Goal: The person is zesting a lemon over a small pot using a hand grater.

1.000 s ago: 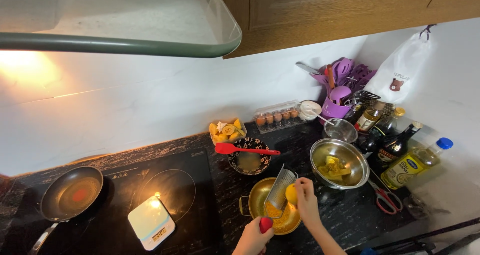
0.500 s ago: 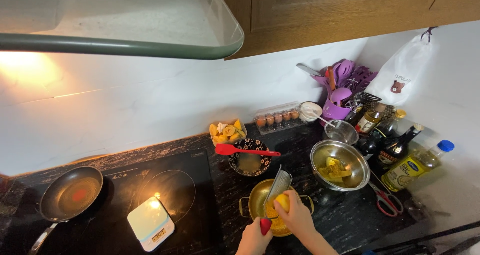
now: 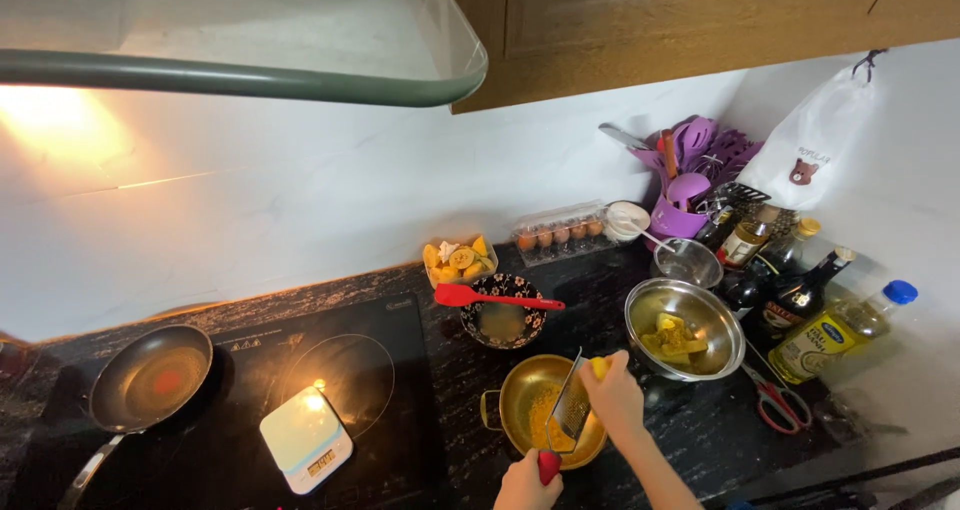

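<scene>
You held a flat metal grater (image 3: 570,408) slanted over a gold-coloured bowl (image 3: 515,402) at the front of the counter, its long axis running from the red handle low and near you up and away to the right, the top end pointing toward the steel bowl (image 3: 725,345). Your left hand (image 3: 527,484) was closed around the red handle at the bottom edge of the view. Your right hand (image 3: 615,398) had its fingers curled tight on a small yellow piece (image 3: 598,366), pressed against the upper part of the grater. Yellow gratings lay in the gold bowl beneath.

The surface was a dark speckled stone counter (image 3: 700,435) with a black glass hob (image 3: 250,420) set into it. On the hob stood a white kitchen scale (image 3: 305,438) and, to the left, a dark frying pan (image 3: 150,378). Behind the gold bowl sat a patterned bowl (image 3: 500,322) with a red spatula (image 3: 490,298) lying across its rim. Red-handled scissors (image 3: 778,402) lay to the right, near bottles (image 3: 800,300) against a white wall (image 3: 250,210). A tray of eggs (image 3: 560,232) and a purple utensil holder (image 3: 678,215) stood at the back, below wooden cabinets (image 3: 680,20).
</scene>
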